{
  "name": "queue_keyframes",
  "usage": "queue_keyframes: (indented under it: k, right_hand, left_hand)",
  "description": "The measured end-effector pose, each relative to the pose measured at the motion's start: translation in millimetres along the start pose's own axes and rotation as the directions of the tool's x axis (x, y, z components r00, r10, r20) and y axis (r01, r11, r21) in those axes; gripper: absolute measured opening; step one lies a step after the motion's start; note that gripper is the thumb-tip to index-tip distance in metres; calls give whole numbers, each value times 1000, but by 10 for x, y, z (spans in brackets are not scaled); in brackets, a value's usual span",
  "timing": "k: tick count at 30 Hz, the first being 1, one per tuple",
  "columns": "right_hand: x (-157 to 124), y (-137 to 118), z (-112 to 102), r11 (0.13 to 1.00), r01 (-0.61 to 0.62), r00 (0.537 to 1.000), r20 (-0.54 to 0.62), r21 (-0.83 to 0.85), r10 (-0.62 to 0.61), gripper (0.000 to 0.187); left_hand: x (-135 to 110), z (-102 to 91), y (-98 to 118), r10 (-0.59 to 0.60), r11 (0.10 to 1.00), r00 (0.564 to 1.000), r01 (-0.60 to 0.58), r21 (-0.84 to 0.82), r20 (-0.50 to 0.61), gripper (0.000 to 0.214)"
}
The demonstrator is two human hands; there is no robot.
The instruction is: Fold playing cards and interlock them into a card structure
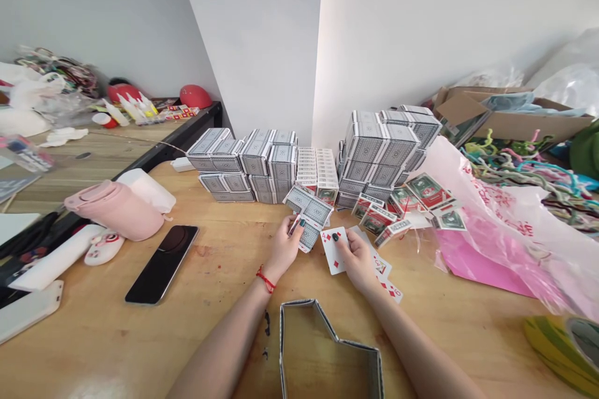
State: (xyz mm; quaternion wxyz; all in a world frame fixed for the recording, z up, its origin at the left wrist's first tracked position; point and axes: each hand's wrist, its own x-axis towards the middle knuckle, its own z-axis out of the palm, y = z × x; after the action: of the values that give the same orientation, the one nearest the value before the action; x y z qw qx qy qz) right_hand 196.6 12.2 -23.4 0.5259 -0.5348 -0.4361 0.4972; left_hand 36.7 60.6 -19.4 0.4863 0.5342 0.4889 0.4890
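The left hand (pixel 286 243) clamps a grey-patterned folded-card piece (pixel 316 208); the right hand (pixel 360 259) pinches a white four-of-diamonds card (pixel 332 256), which slack fingers could drop among loose white cards (pixel 382 266) beneath.

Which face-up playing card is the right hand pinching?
The four of diamonds, in the right hand, thumb on its face; the other face-up cards lie by the wrist.

The place is looking like a craft workroom — card-covered blocks (pixel 381 153) are standing on a wooden bench (pixel 210 336), nozzle bottles (pixel 134 110) are clustering leftward, colourful fuzzy strands (pixel 538 168) are spilling rightward.
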Motion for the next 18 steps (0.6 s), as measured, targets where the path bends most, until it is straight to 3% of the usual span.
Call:
queue_keyframes:
  k: [5,8,10,13,18]
  right_hand:
    - [-14,-31,-2,1000,-10,1000,-19,12,10,39]
    - [-24,-57,6,999,-19,1000,-16,39,19,39]
    - [-35,-70,21,999,-22,1000,-13,49,22,37]
    - [-60,-86,58,997,-17,1000,-14,69,18,34]
    - [-114,-174,144,990,-19,998,56,141,12,31]
  left_hand:
    - [26,-7,-20,-43,996,999,42,-73,-13,28]
    - [45,-10,-30,-115,974,993,115,-197,11,26]
    - [39,-6,-21,-212,918,973,230,-323,90,26]
    - [10,0,9,-337,771,908,418,-480,250,22]
    - [-4,-21,17,-383,640,848,530,-556,367,12]
